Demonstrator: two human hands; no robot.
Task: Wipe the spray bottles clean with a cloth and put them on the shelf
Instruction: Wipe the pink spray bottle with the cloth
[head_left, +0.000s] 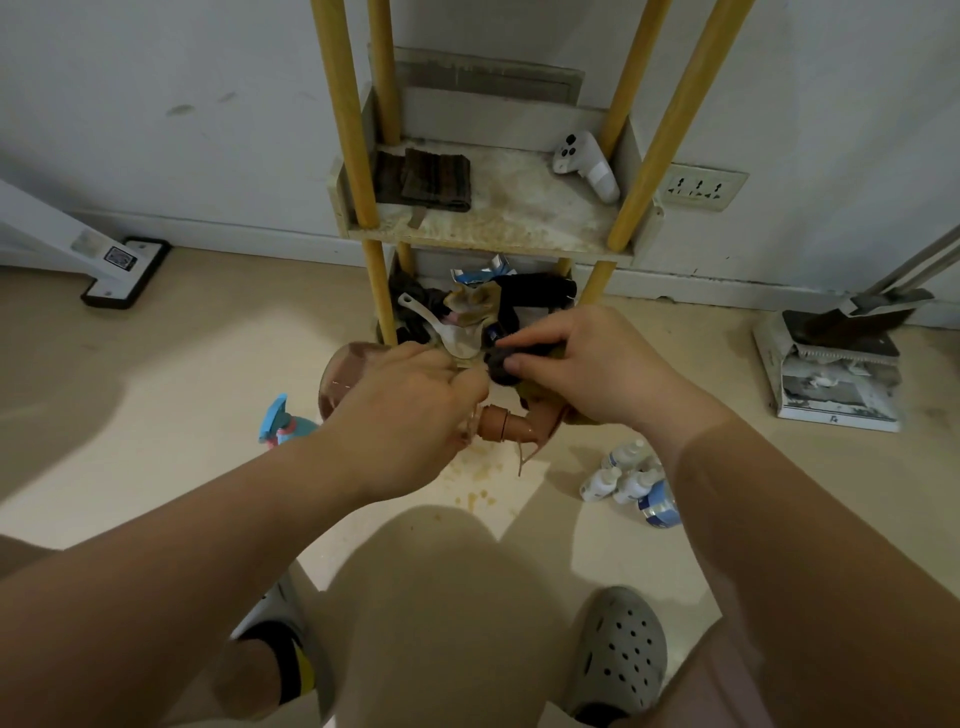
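My left hand (410, 405) grips a clear brown-tinted spray bottle (337, 382) lying sideways, its brown cap and trigger (501, 423) pointing right. My right hand (587, 364) presses a dark cloth (501, 366) against the bottle's head. A second spray bottle with a blue trigger and pink collar (280, 421) lies on the floor to the left, partly hidden by my left forearm. The shelf (519, 228) with yellow posts stands right ahead against the wall.
A folded dark cloth (428, 179) and a white controller (584, 163) lie on the shelf's middle tier. The bottom tier is crammed with a white ladle, dark items and packets. Small white bottles (626, 475) stand on the floor at right. A dustpan (841, 343) is far right.
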